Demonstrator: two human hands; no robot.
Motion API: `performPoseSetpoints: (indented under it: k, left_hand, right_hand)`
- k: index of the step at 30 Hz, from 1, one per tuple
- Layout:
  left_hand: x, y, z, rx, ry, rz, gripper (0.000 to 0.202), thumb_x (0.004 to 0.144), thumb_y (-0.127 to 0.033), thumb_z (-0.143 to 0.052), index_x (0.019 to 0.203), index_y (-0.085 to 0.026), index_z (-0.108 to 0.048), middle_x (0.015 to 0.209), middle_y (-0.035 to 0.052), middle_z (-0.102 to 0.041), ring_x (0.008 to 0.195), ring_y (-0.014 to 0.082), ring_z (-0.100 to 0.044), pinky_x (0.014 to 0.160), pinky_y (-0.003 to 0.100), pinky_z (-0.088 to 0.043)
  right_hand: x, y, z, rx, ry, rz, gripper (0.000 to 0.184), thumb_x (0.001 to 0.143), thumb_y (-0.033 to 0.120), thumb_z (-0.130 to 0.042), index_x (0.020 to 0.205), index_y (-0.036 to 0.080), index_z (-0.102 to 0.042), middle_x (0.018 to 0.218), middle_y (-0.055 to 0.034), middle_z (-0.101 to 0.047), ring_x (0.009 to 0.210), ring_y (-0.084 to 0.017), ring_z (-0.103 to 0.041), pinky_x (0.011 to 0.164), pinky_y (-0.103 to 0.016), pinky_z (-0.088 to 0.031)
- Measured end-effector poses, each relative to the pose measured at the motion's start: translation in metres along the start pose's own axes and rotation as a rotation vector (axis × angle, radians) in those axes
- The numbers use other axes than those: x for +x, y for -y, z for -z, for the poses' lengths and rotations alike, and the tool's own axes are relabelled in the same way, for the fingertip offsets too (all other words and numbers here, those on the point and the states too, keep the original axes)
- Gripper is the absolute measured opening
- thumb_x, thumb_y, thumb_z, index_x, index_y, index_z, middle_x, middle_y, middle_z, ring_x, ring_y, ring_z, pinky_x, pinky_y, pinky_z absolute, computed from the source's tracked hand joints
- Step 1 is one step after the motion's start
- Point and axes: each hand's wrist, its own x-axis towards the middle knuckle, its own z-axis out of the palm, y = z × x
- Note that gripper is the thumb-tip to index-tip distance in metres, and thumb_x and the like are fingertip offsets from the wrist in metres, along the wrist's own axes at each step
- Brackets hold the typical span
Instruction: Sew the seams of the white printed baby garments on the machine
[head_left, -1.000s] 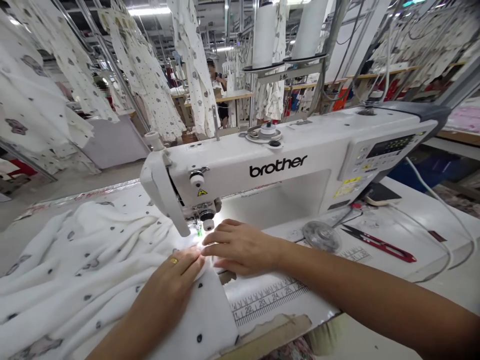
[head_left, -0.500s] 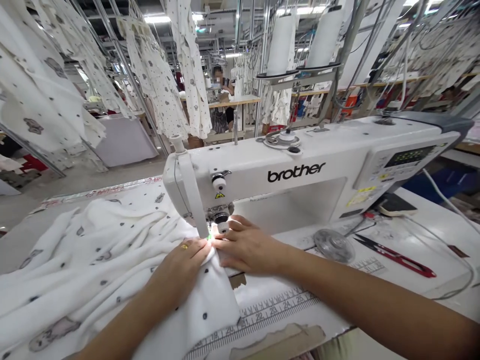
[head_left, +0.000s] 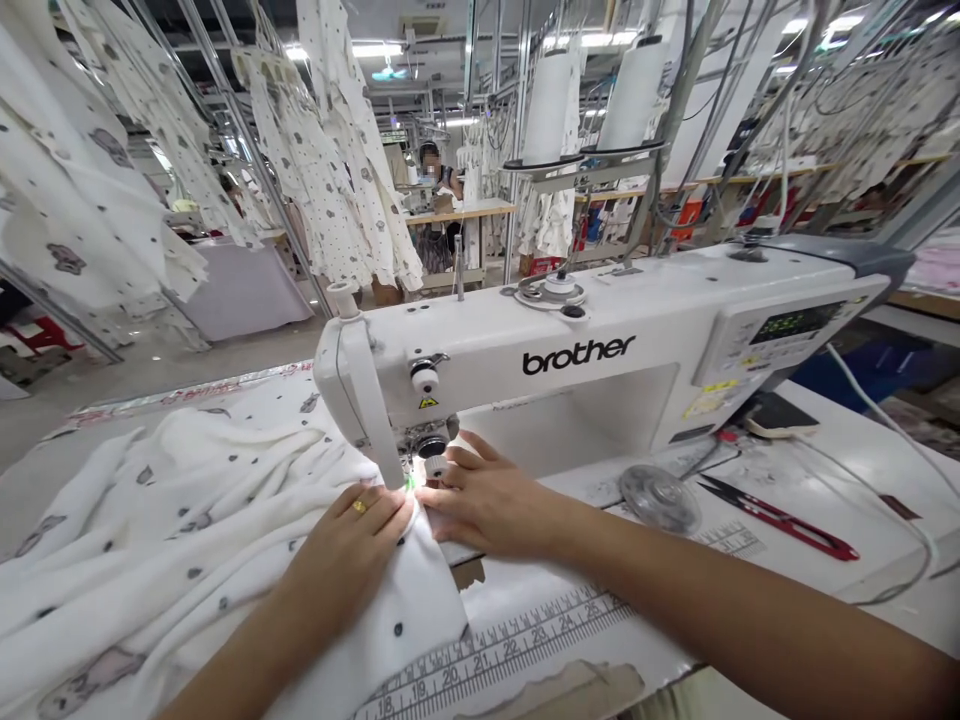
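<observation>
Pressing down on the white spotted fabric (head_left: 187, 530), we lay our left hand (head_left: 349, 545) flat, fingers straight and gripping nothing, just left of the needle. Our right hand (head_left: 491, 505) also lies flat and unclenched on the cloth's edge beneath the sewing machine (head_left: 600, 350). The fabric spreads leftward over the bench (head_left: 825, 470); red thread snips (head_left: 780, 515) lie well to the right.

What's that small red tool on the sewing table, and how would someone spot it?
Start at the big white Brother sewing machine and look at the white table below its control-panel end. There, just right of a round metal disc, lie thread snips. They are the only red-handled, dark-bladed thing on that tabletop.
</observation>
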Motion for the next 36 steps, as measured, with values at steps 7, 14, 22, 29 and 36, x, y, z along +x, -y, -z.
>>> performPoseSetpoints:
  k: [7,14,22,29,36]
  left_hand:
    - [0.002,0.003,-0.007,0.044,0.039,0.047,0.039,0.082,0.0,-0.042,0.113,-0.012,-0.062,0.102,0.0104,-0.071,0.103,0.0266,-0.065,0.094,0.043,-0.049]
    - [-0.007,0.001,0.004,0.033,-0.001,0.078,0.052,0.076,0.004,-0.038,0.121,-0.014,-0.056,0.115,0.0088,-0.069,0.108,0.0235,-0.063,0.095,0.04,-0.047]
    - [-0.024,-0.001,0.031,-0.026,-0.103,0.365,0.022,0.095,-0.018,-0.042,0.11,-0.021,-0.058,0.094,0.0048,-0.068,0.085,0.0235,-0.063,0.08,0.039,-0.049]
    - [-0.012,-0.025,0.027,-0.347,0.096,0.39,0.021,0.092,-0.027,-0.049,0.111,-0.022,-0.057,0.103,0.0064,-0.065,0.094,0.023,-0.063,0.08,0.037,-0.055]
    - [-0.043,0.009,0.022,-0.259,0.137,0.228,0.064,0.077,-0.004,-0.042,0.139,-0.02,-0.041,0.136,0.0091,-0.055,0.125,0.0228,-0.053,0.102,0.037,-0.049]
  right_hand:
    - [0.001,0.002,0.006,0.035,-0.016,0.002,0.029,0.097,0.039,-0.055,0.119,0.021,-0.057,0.117,-0.0046,-0.061,0.123,-0.02,-0.043,0.12,-0.047,-0.011]
    - [-0.003,0.002,0.013,0.036,-0.088,0.383,0.027,0.101,0.03,-0.047,0.116,0.013,-0.062,0.116,-0.0069,-0.067,0.123,-0.02,-0.051,0.116,-0.04,-0.026]
    - [-0.004,0.015,0.007,0.162,0.08,0.461,0.026,0.1,0.032,-0.048,0.112,0.013,-0.06,0.122,-0.0088,-0.065,0.124,-0.018,-0.051,0.107,-0.031,-0.038]
    - [-0.006,0.024,0.008,0.149,0.095,0.494,0.023,0.099,0.032,-0.05,0.111,0.016,-0.06,0.125,-0.009,-0.063,0.119,-0.018,-0.056,0.102,-0.03,-0.043]
    - [-0.008,0.023,0.004,0.186,0.118,0.488,0.024,0.097,0.035,-0.053,0.113,0.017,-0.059,0.122,-0.0054,-0.065,0.125,-0.02,-0.053,0.101,-0.028,-0.042]
